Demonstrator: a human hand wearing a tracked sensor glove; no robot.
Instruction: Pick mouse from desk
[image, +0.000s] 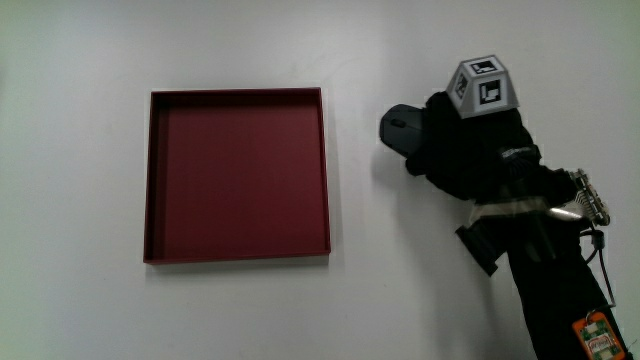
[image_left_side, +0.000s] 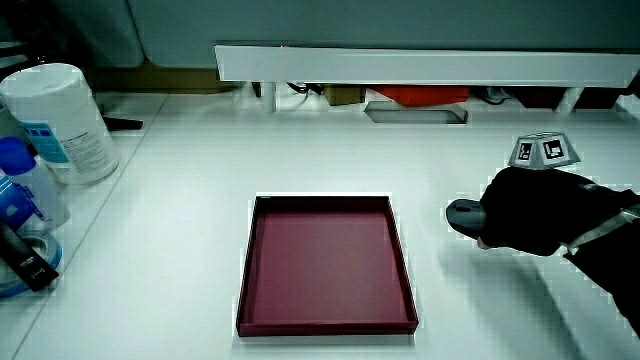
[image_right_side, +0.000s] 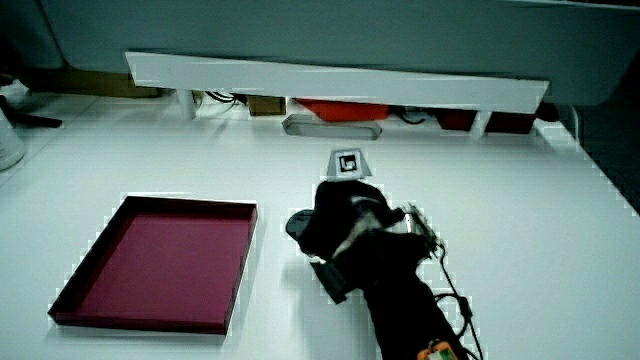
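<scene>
A dark grey mouse (image: 397, 128) lies on the white table beside the empty dark red tray (image: 150, 180). The gloved hand (image: 455, 140) rests on top of it and covers most of it, so only the end facing the tray shows. The fingers are curled down around the mouse's body. The patterned cube (image: 482, 88) sits on the back of the hand. In both side views the mouse (image_left_side: 461, 216) (image_right_side: 296, 224) pokes out from under the hand (image_left_side: 530, 215) (image_right_side: 340, 225) and seems to rest on the table surface. The forearm runs back toward the person.
The red tray (image_left_side: 325, 326) (image_right_side: 140, 322) has low walls and holds nothing. A white canister (image_left_side: 60, 120), a blue-capped bottle (image_left_side: 20, 190) and a black tool (image_left_side: 25, 262) stand at the table's edge. A low white partition (image_left_side: 430, 65) (image_right_side: 330, 80) closes the table.
</scene>
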